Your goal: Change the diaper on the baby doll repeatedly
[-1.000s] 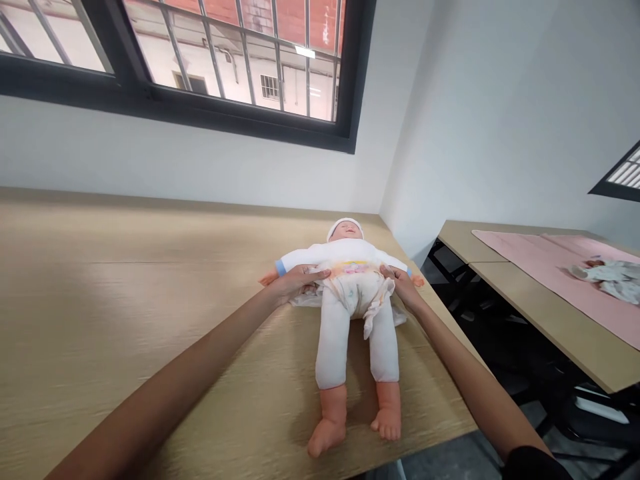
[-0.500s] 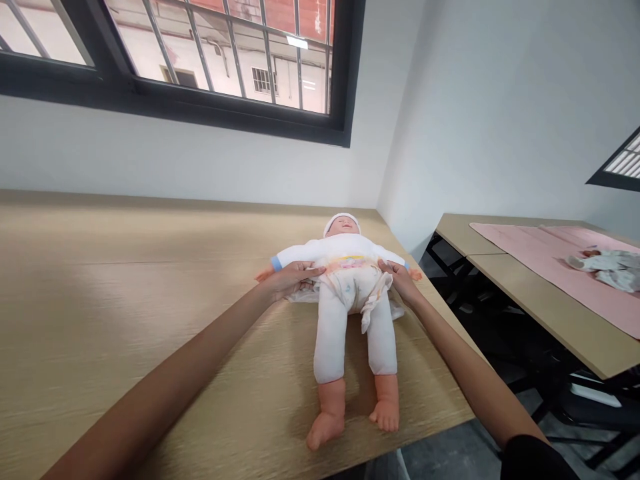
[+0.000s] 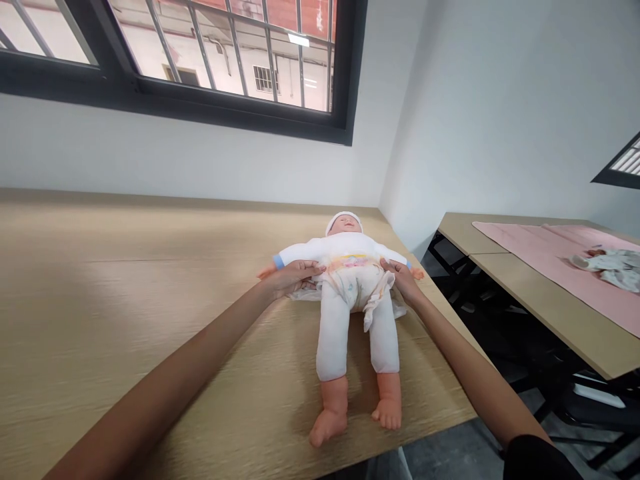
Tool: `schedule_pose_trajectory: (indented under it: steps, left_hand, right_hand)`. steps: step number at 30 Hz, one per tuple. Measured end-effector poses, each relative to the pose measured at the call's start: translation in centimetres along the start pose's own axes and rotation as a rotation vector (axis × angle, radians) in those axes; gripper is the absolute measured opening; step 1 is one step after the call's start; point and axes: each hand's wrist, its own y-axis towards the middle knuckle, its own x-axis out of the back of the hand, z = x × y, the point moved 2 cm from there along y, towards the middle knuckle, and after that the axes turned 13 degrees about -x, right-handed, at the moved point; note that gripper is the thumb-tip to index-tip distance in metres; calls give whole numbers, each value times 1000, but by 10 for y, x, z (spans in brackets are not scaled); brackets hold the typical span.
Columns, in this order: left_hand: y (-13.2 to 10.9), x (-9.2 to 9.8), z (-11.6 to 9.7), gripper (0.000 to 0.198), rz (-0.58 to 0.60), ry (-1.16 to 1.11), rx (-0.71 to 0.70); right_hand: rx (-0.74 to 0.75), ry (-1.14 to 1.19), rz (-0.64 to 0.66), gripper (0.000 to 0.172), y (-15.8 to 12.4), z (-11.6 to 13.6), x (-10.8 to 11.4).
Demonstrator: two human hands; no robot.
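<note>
A baby doll (image 3: 334, 333) lies on its back on the wooden table, head toward the window and bare feet toward me. It wears a white cap and a white top with blue cuffs. Around its hips is a white diaper (image 3: 357, 285) with a coloured print along the waistband; a frilled edge sticks out over one thigh. My left hand (image 3: 296, 277) pinches the diaper's waist at the left side, thumb on top. At the right side of the waist, my right hand (image 3: 400, 275) grips the other edge between thumb and fingers.
The wooden table (image 3: 175, 300) reaches to the wall under a barred window (image 3: 240, 60). Across a gap at the right stands another table with a pink mat (image 3: 540, 250), on which white cloth items (image 3: 615, 267) lie. Dark folding legs and a chair are below it.
Both hands keep the same hold on the diaper's waist. The whole view has shifted very slightly; the doll lies as before.
</note>
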Motion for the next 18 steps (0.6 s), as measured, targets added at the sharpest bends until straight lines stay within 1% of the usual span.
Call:
schedule_pose_trajectory:
  steps: [2, 12, 15, 18]
  left_hand:
    - [0, 0, 0, 42, -6, -2, 2]
    - [-1, -1, -1, 42, -14, 3, 3]
    - [-1, -2, -2, 40, -20, -8, 4]
    - [-3, -3, -7, 38, -15, -15, 10]
  right_hand:
    - [7, 31, 23, 48, 0, 0, 0]
    - [4, 32, 17, 49, -2, 1, -1]
    - [5, 15, 8, 50, -2, 0, -1]
    - [0, -10, -23, 50, -1, -1, 0]
